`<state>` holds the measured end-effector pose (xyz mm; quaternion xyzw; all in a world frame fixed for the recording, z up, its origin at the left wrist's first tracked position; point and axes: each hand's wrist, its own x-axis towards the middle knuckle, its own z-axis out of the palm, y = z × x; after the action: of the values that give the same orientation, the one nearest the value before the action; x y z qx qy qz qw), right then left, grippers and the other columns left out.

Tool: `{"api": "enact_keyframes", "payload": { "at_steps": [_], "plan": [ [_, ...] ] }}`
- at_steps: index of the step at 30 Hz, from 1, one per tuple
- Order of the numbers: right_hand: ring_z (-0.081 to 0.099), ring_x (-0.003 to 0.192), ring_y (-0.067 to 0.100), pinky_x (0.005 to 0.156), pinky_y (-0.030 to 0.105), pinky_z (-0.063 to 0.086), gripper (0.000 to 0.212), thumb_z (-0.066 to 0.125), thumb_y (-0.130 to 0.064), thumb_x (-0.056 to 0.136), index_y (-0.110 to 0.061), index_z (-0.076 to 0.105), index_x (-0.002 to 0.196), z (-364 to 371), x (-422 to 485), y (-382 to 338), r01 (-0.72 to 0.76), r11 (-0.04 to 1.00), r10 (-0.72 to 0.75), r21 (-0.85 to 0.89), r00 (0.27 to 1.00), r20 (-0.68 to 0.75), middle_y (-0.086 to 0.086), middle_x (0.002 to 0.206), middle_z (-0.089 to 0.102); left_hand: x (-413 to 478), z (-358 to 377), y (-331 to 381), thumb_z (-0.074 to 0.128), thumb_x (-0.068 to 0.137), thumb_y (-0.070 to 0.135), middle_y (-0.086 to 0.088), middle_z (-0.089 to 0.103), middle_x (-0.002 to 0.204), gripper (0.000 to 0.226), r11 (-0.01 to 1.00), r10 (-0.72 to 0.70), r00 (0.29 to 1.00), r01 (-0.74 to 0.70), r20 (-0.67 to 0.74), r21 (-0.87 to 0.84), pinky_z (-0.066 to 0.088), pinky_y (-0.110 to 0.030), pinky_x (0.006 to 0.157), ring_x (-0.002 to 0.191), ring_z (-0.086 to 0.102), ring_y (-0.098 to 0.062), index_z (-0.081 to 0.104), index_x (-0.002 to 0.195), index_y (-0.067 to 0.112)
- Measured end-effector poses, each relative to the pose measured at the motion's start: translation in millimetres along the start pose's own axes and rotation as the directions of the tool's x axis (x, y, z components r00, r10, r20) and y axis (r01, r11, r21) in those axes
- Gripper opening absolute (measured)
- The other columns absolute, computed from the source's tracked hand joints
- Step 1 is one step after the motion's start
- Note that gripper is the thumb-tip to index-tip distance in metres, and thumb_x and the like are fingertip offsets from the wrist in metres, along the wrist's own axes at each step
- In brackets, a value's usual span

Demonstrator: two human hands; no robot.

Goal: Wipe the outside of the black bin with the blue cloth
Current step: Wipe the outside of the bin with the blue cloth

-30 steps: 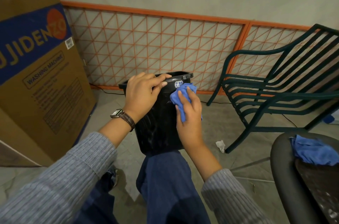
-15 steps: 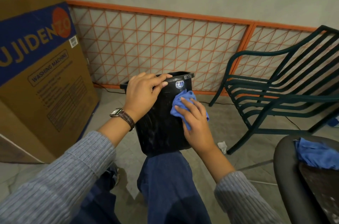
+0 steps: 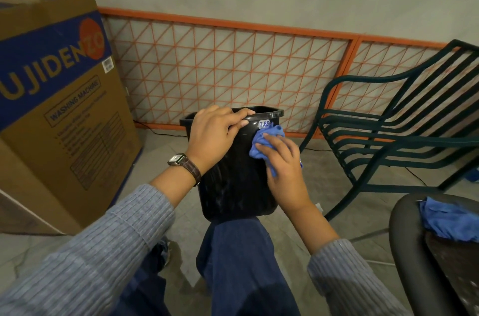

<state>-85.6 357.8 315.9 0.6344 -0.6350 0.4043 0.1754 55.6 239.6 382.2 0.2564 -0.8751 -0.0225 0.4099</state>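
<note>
The black bin [image 3: 233,186] rests tilted on my right knee, its open mouth facing away from me. My left hand [image 3: 215,134] grips the near rim, fingers curled over the edge. A crumpled blue cloth [image 3: 261,144] lies against the bin's upper right side, just below a white price sticker [image 3: 264,124]. My right hand [image 3: 283,162] presses the cloth onto the bin, with fingers bent over it. The bin's near wall shows pale streaks.
A large cardboard washing-machine box [image 3: 59,108] stands at the left. An orange lattice panel [image 3: 233,77] leans on the wall behind. A dark green metal chair [image 3: 394,134] stands at the right. A second blue cloth [image 3: 451,219] lies on a dark round table [image 3: 404,251] at bottom right.
My right hand has slid the cloth a little down and right, then back up to just below the sticker. My left hand has kept its grip on the rim.
</note>
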Motion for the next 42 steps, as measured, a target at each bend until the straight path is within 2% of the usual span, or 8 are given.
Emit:
{"api": "enact_keyframes", "payload": {
  "at_steps": [9,12,15,20,26,30,37,42],
  "plan": [
    [0.036,0.123,0.025,0.100,0.048,0.040,0.039,0.057,-0.006,0.086,-0.013,0.057,0.124,-12.7,4.3,-5.5,0.056,0.998,-0.055,-0.004,0.984,0.170,0.006,0.138,0.046,-0.4,-2.3,-0.9,0.043,0.091,0.038,0.007,0.058,0.067,0.033,1.000,0.010,1.000,-0.010,0.010,0.007,0.030,-0.026,0.065,0.067,0.049,-0.016,0.062,0.116,0.032],
    [0.028,0.126,0.015,0.106,0.029,0.031,0.068,0.060,-0.002,0.086,-0.021,0.030,0.145,-27.3,25.9,-19.7,-0.070,0.996,0.058,0.057,0.981,0.185,0.005,0.153,0.016,0.1,-2.3,3.3,0.043,0.090,0.037,0.005,0.058,0.067,0.033,0.999,0.013,1.000,-0.014,0.025,0.036,0.031,-0.027,0.063,0.066,0.049,-0.017,0.062,0.116,0.030],
    [0.030,0.122,0.027,0.102,0.037,0.032,0.080,0.055,-0.007,0.088,-0.025,0.008,0.150,-28.9,39.4,-29.5,-0.070,0.994,0.094,-0.089,0.948,0.304,0.009,0.157,0.001,0.2,-4.0,4.1,0.049,0.091,0.029,0.003,0.060,0.071,0.030,0.998,0.019,0.998,-0.023,0.056,0.065,0.030,-0.028,0.063,0.068,0.051,-0.019,0.061,0.118,0.025],
    [0.031,0.121,0.027,0.103,0.039,0.032,0.075,0.057,-0.006,0.085,-0.020,0.018,0.148,-35.4,44.9,-19.9,-0.065,0.997,0.075,-0.038,0.923,0.377,0.005,0.155,0.007,-1.1,-18.9,-9.3,0.046,0.094,0.031,0.004,0.061,0.076,0.034,0.994,0.080,0.983,-0.092,0.166,0.064,0.041,-0.036,0.062,0.070,0.051,-0.018,0.055,0.126,0.029],
    [0.025,0.131,0.009,0.106,0.023,0.025,0.059,0.059,-0.006,0.085,-0.018,0.032,0.136,-37.6,41.3,1.7,-0.095,0.988,0.046,0.120,0.931,0.362,0.000,0.153,0.014,-9.7,-22.6,-34.3,0.037,0.085,0.052,0.007,0.063,0.086,0.044,0.969,-0.082,0.984,0.115,0.156,-0.219,0.039,-0.038,0.081,0.083,0.050,-0.016,0.061,0.117,0.034],
    [0.032,0.133,0.005,0.108,0.016,0.026,0.046,0.064,-0.004,0.085,-0.017,0.047,0.126,-18.0,19.6,6.6,-0.200,0.925,0.191,0.324,0.980,0.060,0.004,0.142,0.036,-5.7,-13.1,-34.4,0.044,0.082,0.054,0.014,0.066,0.098,0.035,0.935,-0.175,0.979,0.199,0.106,-0.294,0.036,-0.039,0.085,0.090,0.050,-0.014,0.064,0.107,0.037],
    [0.041,0.124,-0.005,0.101,0.010,0.032,0.038,0.056,-0.011,0.091,-0.018,0.047,0.127,30.9,-4.8,-10.3,-0.465,0.635,0.642,0.617,0.762,-0.087,0.005,0.138,0.045,-3.8,-8.2,-25.0,0.057,0.088,0.033,0.021,0.058,0.089,0.021,0.948,-0.198,0.977,0.211,0.079,-0.236,0.020,-0.026,0.078,0.089,0.044,-0.009,0.064,0.107,0.037],
    [0.048,0.120,-0.001,0.104,0.020,0.038,0.032,0.047,-0.011,0.097,-0.019,0.047,0.128,16.9,30.6,-0.8,-0.427,0.444,0.789,0.788,0.604,-0.117,-0.004,0.131,0.053,-6.8,-11.8,-25.0,0.056,0.087,0.039,0.018,0.061,0.088,0.021,0.939,-0.198,0.977,0.213,0.080,-0.271,0.027,-0.031,0.082,0.089,0.046,-0.009,0.064,0.106,0.038]
  ]
}}
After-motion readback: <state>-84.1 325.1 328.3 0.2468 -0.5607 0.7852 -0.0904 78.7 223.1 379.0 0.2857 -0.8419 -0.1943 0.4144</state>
